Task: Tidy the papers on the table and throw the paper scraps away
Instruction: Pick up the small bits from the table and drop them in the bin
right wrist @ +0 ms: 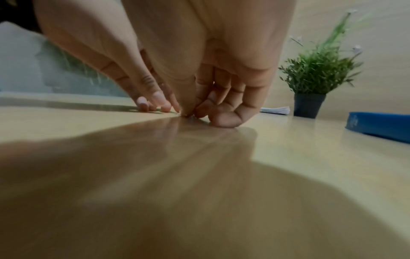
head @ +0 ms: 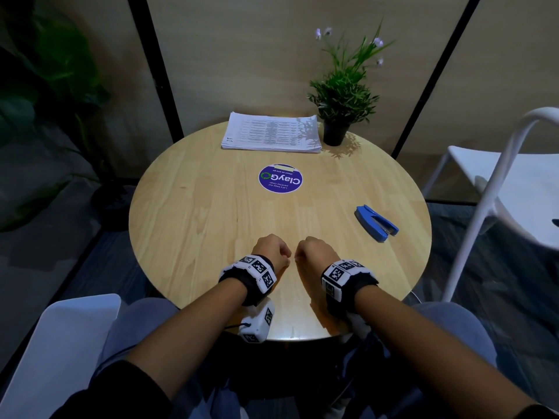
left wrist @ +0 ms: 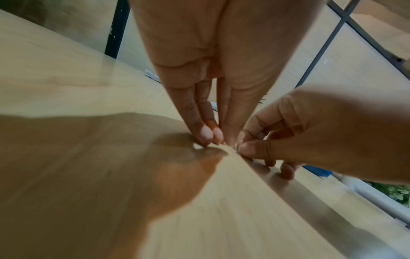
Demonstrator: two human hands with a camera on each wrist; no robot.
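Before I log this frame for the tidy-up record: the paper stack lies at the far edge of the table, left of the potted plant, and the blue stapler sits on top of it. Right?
Not quite. The blue stapler lies on the bare table, near its right edge and apart from the paper stack. The stack does lie at the far edge, left of the potted plant. The head view shows it.

Your head camera looks forward and down over the whole round surface (head: 211, 225) from its near edge. Your wrist cameras sit just above it, facing along each palm toward the far edge. All three share the paper stack (head: 270, 133) there.
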